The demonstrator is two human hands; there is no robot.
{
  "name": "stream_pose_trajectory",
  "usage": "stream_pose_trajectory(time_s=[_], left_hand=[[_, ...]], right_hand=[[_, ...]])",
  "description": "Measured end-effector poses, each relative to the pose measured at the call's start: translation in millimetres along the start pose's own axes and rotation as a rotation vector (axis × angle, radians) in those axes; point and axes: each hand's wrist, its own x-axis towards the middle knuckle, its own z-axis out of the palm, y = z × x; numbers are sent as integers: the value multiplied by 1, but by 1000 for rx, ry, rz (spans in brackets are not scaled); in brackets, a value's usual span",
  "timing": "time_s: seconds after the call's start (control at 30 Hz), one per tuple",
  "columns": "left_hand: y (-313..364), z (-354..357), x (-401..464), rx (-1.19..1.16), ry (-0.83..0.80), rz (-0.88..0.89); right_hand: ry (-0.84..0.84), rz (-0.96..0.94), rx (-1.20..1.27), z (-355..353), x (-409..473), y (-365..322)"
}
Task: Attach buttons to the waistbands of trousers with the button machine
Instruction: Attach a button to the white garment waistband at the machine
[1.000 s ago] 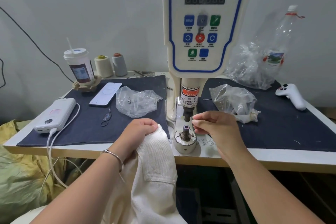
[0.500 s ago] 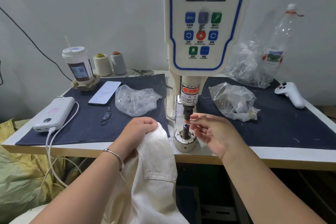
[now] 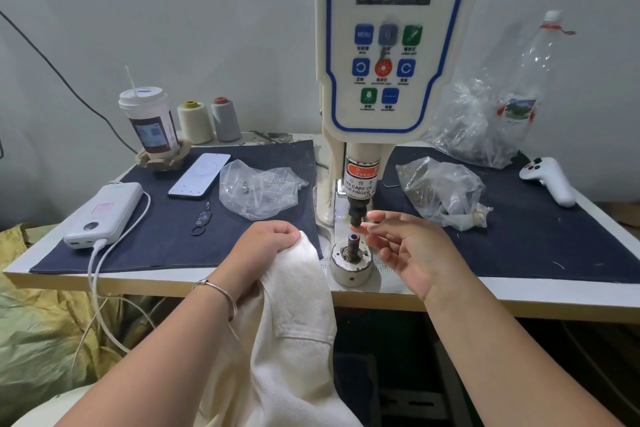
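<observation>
The white servo button machine (image 3: 384, 45) stands at the middle of the table. Its black upper punch (image 3: 356, 210) hangs just above the round metal lower die (image 3: 351, 262), whose post has a red dot on top. My right hand (image 3: 405, 246) is palm-up to the right of the die, fingers spread, thumb and forefinger tips touching the punch tip. I see nothing held in it. My left hand (image 3: 266, 246) is closed on a fold of the cream trousers (image 3: 294, 340) at the table's front edge, just left of the die. The trousers hang down over the edge.
Clear bags of small metal parts lie left (image 3: 259, 191) and right (image 3: 440, 191) of the machine on dark denim mats. A power bank (image 3: 107, 215), phone (image 3: 200, 175), drink cup (image 3: 149, 125), thread cones (image 3: 195, 121), white controller (image 3: 549, 180) and plastic bottle (image 3: 530, 80) stand around.
My right hand was pinched beside the die, then rose to the punch tip; its fingers have now spread apart there. The left hand and trousers have stayed put.
</observation>
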Motion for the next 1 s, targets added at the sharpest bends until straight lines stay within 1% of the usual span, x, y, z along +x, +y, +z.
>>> stream_pose_trajectory(time_s=[0.1,0.3,0.63,0.87,1.0], left_hand=[[0,0,0,2,-5,4],[0,0,1,11,-7,7],[-2,-1,4,28,-6,21],[-3,-1,5,28,0,16],[-3,-1,5,36,-2,18]], right_hand=[[-4,5,-6,2,-1,-2],[-20,71,95,1,0,-2],[19,56,27,0,-4,0],[19,66,90,1,-4,0],[-8,82,130,0,-5,-1]])
